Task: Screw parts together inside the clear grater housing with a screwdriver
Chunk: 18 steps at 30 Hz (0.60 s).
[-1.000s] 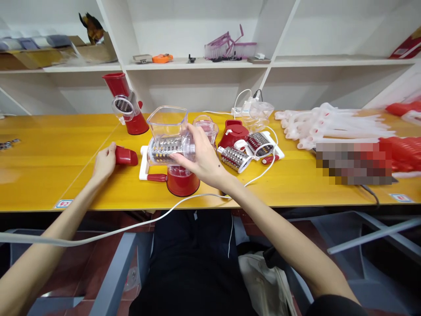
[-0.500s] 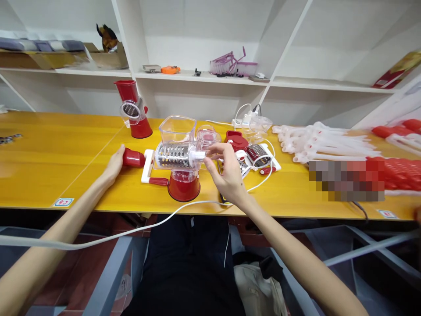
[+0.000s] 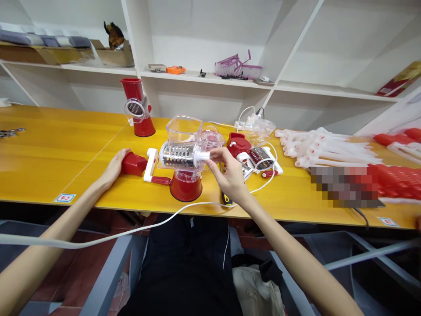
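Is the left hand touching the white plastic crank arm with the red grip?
Apart. In the head view, the red box-shaped plastic piece and bare yellow tabletop show between the left hand and the white crank arm.

Bright light, wide-angle stretch toward edges

1 orange item [image 3: 176,70], purple basket [image 3: 225,69] on shelf [image 3: 194,77]

a clear grater [image 3: 181,156] stands upright on its red base [image 3: 186,187], a red tapered piece [image 3: 134,164] to its left.
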Each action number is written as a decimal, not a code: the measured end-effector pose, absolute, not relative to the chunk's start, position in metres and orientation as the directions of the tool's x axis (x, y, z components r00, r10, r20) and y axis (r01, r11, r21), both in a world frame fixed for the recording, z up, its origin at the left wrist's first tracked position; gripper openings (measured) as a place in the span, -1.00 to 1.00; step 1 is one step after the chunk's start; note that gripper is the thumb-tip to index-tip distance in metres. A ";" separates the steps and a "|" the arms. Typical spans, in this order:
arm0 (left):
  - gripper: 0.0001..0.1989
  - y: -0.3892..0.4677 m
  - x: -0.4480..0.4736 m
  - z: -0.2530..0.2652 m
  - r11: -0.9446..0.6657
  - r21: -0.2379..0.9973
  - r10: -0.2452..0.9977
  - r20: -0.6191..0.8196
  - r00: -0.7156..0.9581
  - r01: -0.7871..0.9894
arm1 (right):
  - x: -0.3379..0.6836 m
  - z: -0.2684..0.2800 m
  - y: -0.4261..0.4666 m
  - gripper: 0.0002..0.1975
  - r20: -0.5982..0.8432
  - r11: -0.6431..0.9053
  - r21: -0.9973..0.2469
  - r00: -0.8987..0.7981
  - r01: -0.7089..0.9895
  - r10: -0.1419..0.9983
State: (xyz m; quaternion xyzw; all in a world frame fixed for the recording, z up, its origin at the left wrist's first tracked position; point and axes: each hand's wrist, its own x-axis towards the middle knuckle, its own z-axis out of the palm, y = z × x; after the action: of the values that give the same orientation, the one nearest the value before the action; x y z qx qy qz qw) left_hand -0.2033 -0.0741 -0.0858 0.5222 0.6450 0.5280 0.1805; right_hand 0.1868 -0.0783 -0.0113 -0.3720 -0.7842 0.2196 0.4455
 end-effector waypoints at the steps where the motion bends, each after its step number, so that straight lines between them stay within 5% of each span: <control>1: -0.63 -0.075 -0.202 -0.086 -0.117 0.869 0.859 0.331 -0.390 0.481 | 0.186 -0.012 -0.079 -0.34 0.537 0.627 -0.675 -0.324 0.388 0.779; 9: -0.60 -0.111 -0.149 -0.052 -0.394 0.791 0.659 0.599 -0.456 0.468 | 0.185 -0.015 -0.079 -0.35 0.567 0.636 -0.672 -0.288 0.379 0.772; 18: -0.47 -0.131 -0.061 -0.022 -0.395 0.899 0.887 0.426 -0.176 0.187 | 0.173 -0.029 -0.094 -0.39 0.589 0.596 -0.683 -0.163 0.422 0.791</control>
State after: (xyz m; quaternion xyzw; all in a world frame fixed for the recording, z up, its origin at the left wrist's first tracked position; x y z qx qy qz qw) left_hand -0.0606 -0.1312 -0.0223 0.5736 0.4684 0.6069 0.2883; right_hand 0.1728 -0.0944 -0.0289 -0.4101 -0.7400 0.1845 0.5002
